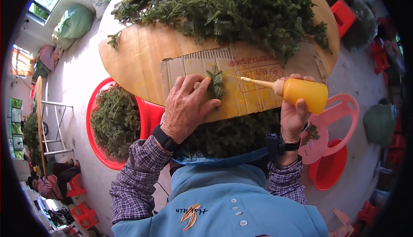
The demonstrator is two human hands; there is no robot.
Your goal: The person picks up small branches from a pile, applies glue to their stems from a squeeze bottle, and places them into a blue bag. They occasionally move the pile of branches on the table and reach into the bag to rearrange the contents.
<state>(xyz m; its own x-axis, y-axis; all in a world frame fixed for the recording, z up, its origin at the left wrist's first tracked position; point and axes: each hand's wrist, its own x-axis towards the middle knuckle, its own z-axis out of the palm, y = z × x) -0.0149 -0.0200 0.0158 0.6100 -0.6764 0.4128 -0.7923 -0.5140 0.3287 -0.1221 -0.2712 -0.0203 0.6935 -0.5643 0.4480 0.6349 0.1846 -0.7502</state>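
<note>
A small green fir sprig [215, 82] lies on a flat piece of cardboard [189, 67] smeared with yellow. My left hand [186, 106] grips the sprig's left side between thumb and forefinger, against the cardboard. In my right hand [297, 108] is a yellow squeeze bottle [305, 94], tilted onto its side, its fingers wrapped round it. The bottle's long thin nozzle points left, its tip just right of the sprig and apart from it. Beneath the cardboard, close to my body, more greenery [232, 136] sits in something blue-edged.
A large heap of fir branches [232, 9] covers the far part of the round wooden table [133, 61]. On the left stands a red basket [91, 121] full of sprigs. A pink plastic stool-like piece [350, 108] and a red bucket [329, 168] are at the right.
</note>
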